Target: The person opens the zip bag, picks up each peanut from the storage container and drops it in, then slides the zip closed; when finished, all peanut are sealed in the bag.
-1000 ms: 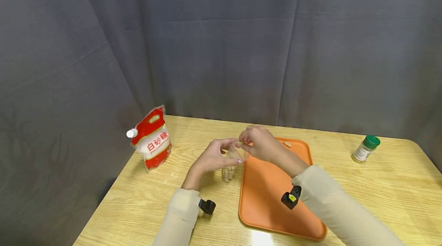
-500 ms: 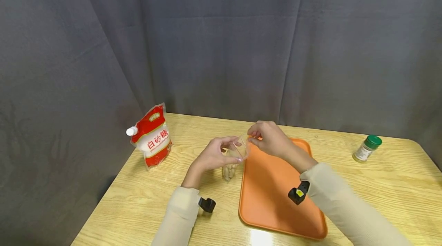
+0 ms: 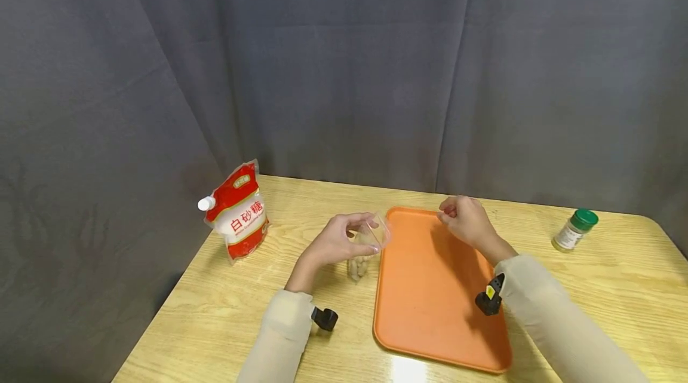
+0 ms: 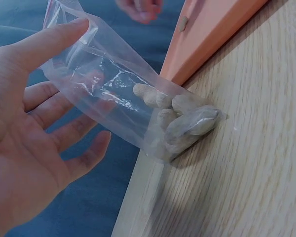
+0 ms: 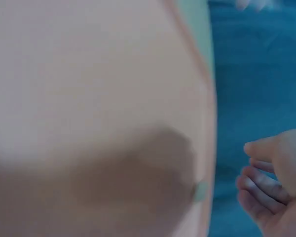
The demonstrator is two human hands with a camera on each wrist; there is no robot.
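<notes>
My left hand (image 3: 344, 239) grips a clear plastic zip bag (image 4: 123, 94) by its mouth, thumb on one side and fingers on the other, keeping the mouth spread. Several unshelled peanuts (image 4: 180, 116) lie at the bottom of the bag, which hangs down to the wooden table beside the tray. Over the far end of the orange tray (image 3: 430, 299) hovers my right hand (image 3: 467, 221), its fingers loosely bent and nothing visible in them. One peanut (image 5: 201, 191) lies on the tray near its far edge; in the head view the right hand hides it.
A red and white pouch of sugar (image 3: 244, 215) with a white cap stands at the left of the table. To the right of the tray is a small spice jar (image 3: 574, 230) with a green lid. A grey curtain (image 3: 344, 72) hangs behind the table.
My right hand, pinching a peanut at the bag's mouth a second ago, has let it go and moved right over the tray's far end. The left hand has stayed almost still with the bag.
</notes>
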